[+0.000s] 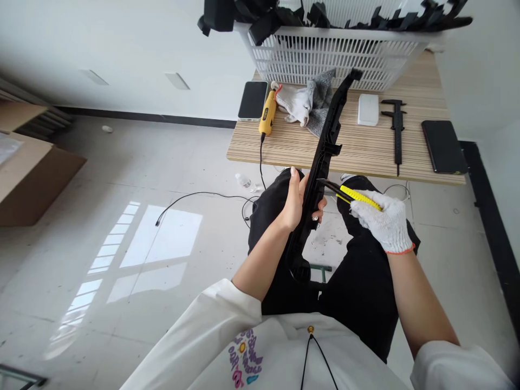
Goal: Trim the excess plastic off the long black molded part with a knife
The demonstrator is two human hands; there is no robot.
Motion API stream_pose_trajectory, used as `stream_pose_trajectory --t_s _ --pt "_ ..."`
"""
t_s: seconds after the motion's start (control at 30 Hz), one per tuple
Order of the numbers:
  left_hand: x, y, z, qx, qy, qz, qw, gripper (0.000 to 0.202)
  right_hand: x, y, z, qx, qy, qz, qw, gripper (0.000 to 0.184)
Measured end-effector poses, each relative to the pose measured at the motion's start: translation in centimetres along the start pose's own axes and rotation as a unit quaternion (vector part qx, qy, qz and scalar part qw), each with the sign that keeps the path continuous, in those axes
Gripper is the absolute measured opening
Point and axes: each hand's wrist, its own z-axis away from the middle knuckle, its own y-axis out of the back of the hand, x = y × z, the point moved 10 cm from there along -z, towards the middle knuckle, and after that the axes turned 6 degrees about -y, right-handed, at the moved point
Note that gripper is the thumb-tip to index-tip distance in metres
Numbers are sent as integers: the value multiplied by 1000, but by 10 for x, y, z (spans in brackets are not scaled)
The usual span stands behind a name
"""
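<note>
My bare left hand [296,200] is wrapped around a long black plastic part [325,142], which stands at a slant between my knees and rises over the table's front edge. The thumb lies on its left side, and fingertips show on the right. My right hand [384,216], in a white knitted glove with an orange cuff edge, grips a yellow-and-black utility knife [358,197]. Its thin tip points left and meets the middle of the black part, just above my left fingers. Whether the tip presses into the plastic, I cannot tell.
On the wooden table [365,157] lie a yellow rotary tool [268,114], two phones, a glove on grey cloth [320,100], a white box [368,110] and black calipers [397,135]. Behind stands a white basket [337,57] of black parts. A cable [195,193] crosses the floor.
</note>
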Motion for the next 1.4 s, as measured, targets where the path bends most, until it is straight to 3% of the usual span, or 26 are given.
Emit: stream_pose_trajectory --t_s 0.07,0.2,0.27,0.4,0.57,0.67,0.9,1.13,1.27,1.4 --pt "0 1 0 2 2 6 1000 80 2 -1 0 -3 -17 -13 1000 44" --pt "-1 2 -2 1 -3 4 1000 76 17 8 -1 54 -87 -110 989 45" --pt "-3 1 -3 -5 -2 5 1000 75 20 4 -3 46 -103 -143 983 44" --pt "-9 0 -3 -1 15 13 1000 65 13 -5 -10 41 -95 -117 988 47" --pt "-4 -4 1 31 -26 24 999 45 -3 -10 -17 95 -62 -115 987 46" --pt "-13 -13 3 33 -16 54 998 43 -12 -12 -21 132 -42 -83 987 42" --pt "-38 -29 -4 57 5 70 996 35 0 -20 -33 161 -80 -179 967 40" --pt "-46 -35 -6 83 23 106 991 24 5 -6 -30 178 -85 -153 968 40" --pt "-38 -26 -3 50 26 25 998 23 -2 6 -29 153 -28 -24 988 41" --pt "-28 -13 6 4 46 -57 997 28 23 18 -28 140 -78 -28 987 50"
